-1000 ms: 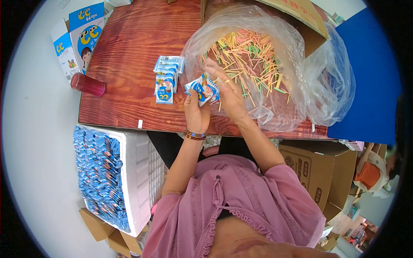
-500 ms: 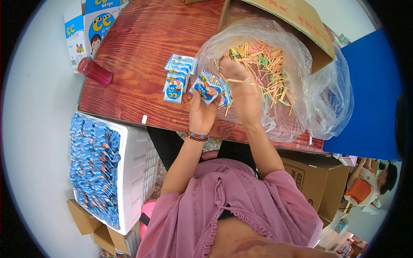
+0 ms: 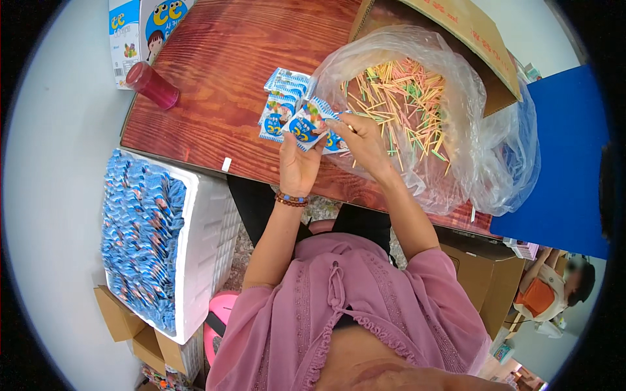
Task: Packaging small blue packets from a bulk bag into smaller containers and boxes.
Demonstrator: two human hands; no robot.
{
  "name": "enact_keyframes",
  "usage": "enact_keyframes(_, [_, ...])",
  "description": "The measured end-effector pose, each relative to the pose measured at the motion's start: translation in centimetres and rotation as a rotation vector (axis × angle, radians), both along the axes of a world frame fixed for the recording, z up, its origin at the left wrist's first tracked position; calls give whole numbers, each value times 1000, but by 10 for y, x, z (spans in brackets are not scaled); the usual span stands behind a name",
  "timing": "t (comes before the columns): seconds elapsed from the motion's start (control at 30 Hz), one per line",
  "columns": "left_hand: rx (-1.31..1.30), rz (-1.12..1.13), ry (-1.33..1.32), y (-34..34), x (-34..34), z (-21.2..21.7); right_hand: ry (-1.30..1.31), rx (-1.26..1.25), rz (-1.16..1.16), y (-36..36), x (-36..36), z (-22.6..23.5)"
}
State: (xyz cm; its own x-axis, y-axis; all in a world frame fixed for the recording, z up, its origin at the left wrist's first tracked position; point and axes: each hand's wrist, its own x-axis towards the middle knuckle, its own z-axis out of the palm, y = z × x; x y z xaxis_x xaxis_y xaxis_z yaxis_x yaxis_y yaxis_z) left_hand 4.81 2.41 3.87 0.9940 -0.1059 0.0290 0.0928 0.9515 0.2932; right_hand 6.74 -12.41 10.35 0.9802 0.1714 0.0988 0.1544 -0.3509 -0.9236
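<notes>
My left hand (image 3: 299,171) grips a small blue-and-white packet (image 3: 306,125) from below, just above the table's near part. My right hand (image 3: 368,148) is closed at the packet's right edge, fingers pinched around a thin pale stick (image 3: 352,128), mostly hidden by them. Another packet lies partly under the held one, toward the right hand. Just left of it, a short overlapping row of similar packets (image 3: 279,107) rests on the table. To the right, a clear plastic bag (image 3: 466,140) spreads open with many thin pink, yellow and green sticks (image 3: 407,98) in it.
The red-brown wooden table (image 3: 215,72) carries a pink jar (image 3: 153,85) at its left edge and printed boxes behind. A cardboard box (image 3: 479,52) leans over the bag. At lower left stands a white foam box (image 3: 199,254) full of blue packets. Another person (image 3: 551,287) sits far right.
My right hand has come from over the bag to the packet's edge, bringing a stick. My left hand still holds the packet. The whole view has shifted slightly.
</notes>
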Motion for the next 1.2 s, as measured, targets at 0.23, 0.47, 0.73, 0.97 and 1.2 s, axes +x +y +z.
enact_keyframes(0.23, [300,220,199,25,-11,-7,186,191,138,31,11,-22])
enact_keyframes(0.47, [1029,686,207,50,-6,-13,-23,-273,234,53,66,-37])
enact_keyframes(0.73, [1954,587,45,59,0,-36,-11,-442,2,29,64,-26])
enact_keyframes(0.97, [2031,662,35,57,0,-29,77,-546,-52,-51,32,-26])
enact_keyframes(1.2, [2094,576,-179,1,7,-5,-5,-390,-6,-62,38,-56])
